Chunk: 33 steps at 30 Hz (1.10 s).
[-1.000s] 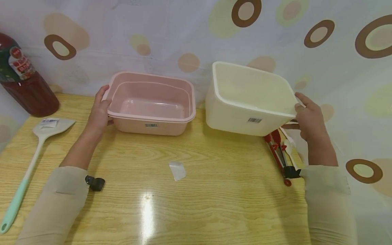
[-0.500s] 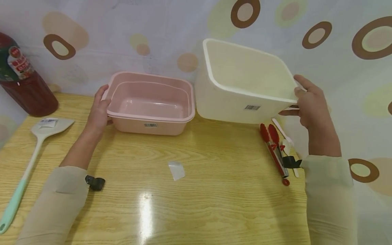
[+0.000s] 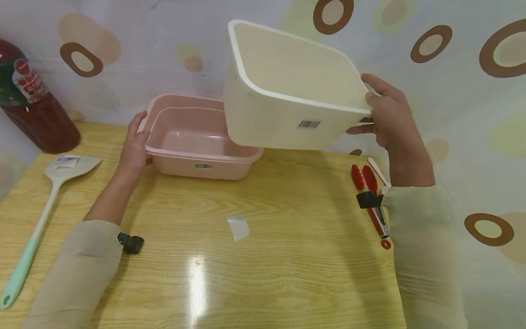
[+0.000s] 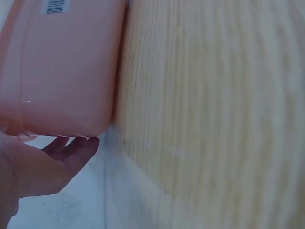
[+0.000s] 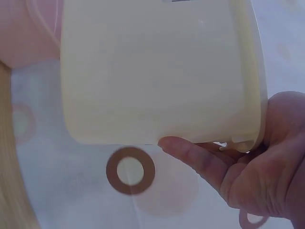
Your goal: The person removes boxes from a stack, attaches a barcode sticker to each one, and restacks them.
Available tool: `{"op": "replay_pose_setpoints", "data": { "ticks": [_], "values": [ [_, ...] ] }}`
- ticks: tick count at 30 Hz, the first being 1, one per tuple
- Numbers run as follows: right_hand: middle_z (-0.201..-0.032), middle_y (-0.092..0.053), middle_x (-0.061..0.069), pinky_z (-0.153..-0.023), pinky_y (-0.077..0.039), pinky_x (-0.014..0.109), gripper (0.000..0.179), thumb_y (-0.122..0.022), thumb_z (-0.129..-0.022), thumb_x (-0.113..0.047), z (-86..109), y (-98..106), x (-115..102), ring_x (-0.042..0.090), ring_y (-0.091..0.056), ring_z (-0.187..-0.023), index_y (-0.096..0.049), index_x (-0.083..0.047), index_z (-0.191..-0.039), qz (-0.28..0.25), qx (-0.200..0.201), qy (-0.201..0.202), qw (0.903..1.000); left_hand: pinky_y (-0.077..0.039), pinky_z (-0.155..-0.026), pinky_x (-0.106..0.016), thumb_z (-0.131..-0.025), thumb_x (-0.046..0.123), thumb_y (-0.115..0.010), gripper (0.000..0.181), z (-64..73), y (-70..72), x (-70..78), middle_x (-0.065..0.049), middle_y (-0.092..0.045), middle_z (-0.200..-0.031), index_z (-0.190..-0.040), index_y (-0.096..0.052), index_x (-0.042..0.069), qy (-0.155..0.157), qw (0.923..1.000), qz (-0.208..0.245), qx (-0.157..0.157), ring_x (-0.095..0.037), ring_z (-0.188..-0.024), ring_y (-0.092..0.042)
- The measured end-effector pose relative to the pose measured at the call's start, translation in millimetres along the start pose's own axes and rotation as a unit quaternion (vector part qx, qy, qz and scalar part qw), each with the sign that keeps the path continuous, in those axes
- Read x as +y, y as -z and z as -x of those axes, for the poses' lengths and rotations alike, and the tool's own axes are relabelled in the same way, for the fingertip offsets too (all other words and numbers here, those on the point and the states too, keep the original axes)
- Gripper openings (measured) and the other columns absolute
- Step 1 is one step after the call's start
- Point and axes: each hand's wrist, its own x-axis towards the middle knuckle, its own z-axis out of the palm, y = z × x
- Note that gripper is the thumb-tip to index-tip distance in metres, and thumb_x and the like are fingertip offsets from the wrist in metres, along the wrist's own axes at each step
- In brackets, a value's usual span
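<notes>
My right hand grips the right end of a cream plastic bin by its rim and holds it in the air, tilted with its left end higher. The bin hangs above the right part of a pink plastic basin and hides that part. In the right wrist view the thumb side is at the bin's rim and a finger lies along its underside. My left hand grips the left rim of the pink basin, which stands on the table; in the left wrist view its fingers touch the basin's end wall.
On the wooden table, red-tipped tongs and a pale utensil lie at the right, partly behind my sleeve. A spatula with a mint handle and a bottle of red liquid are at the left. A paper scrap lies mid-table.
My right hand has lifted the cream bin up and leftward, from beside the pink basin to over its right part. The left hand and pink basin stay where they were.
</notes>
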Motion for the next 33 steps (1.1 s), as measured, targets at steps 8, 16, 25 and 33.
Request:
{"op": "replay_pose_setpoints", "data": {
  "ticks": [8,16,25,33],
  "values": [
    [-0.155,-0.042,0.01,-0.063,-0.063,0.038,0.051,-0.035,-0.107,-0.021,-12.2,-46,-14,0.031,-0.065,-0.108,-0.039,-0.031,-0.157,0.028,-0.003,-0.006,0.9996,-0.049,-0.074,-0.025,-0.106,0.047,-0.024,0.052,-0.6,-5.2,2.3,-0.007,-0.032,-0.163,-0.158,-0.02,0.049,0.011,0.9997,0.006,0.021,-0.018,-0.114,-0.052],
    [-0.152,-0.043,0.016,-0.062,-0.063,0.035,0.056,-0.03,-0.105,-0.017,-14.1,-81,-14,0.026,-0.07,-0.094,-0.032,-0.027,-0.16,0.006,-0.026,-0.012,0.9996,-0.045,-0.062,-0.021,-0.107,0.043,-0.024,0.052,-1.2,-8.3,-1.3,-0.009,-0.044,-0.151,-0.159,-0.024,0.044,0.011,0.9984,-0.005,0.055,-0.003,-0.079,-0.052],
    [-0.152,-0.043,0.018,-0.066,-0.063,0.036,0.055,-0.031,-0.107,-0.015,-14.8,-107,-7,0.022,-0.071,-0.086,-0.03,-0.027,-0.16,-0.019,-0.058,-0.014,0.9981,-0.046,-0.067,-0.024,-0.106,0.043,-0.023,0.053,-0.6,-9.2,-0.6,-0.008,-0.034,-0.162,-0.16,-0.02,0.045,0.011,0.9993,-0.007,0.036,-0.009,-0.098,-0.051],
    [-0.151,-0.046,0.018,-0.07,-0.063,0.037,0.054,-0.034,-0.109,-0.017,-14.5,-123,9,0.023,-0.071,-0.089,-0.027,-0.027,-0.161,0.001,-0.068,-0.022,0.9975,-0.042,-0.079,-0.035,-0.106,0.056,-0.016,0.052,1.5,-11.9,-1.5,0.001,-0.027,-0.167,-0.157,-0.02,0.05,-0.001,0.9998,-0.013,0.012,-0.021,-0.124,-0.045]
  ]
}}
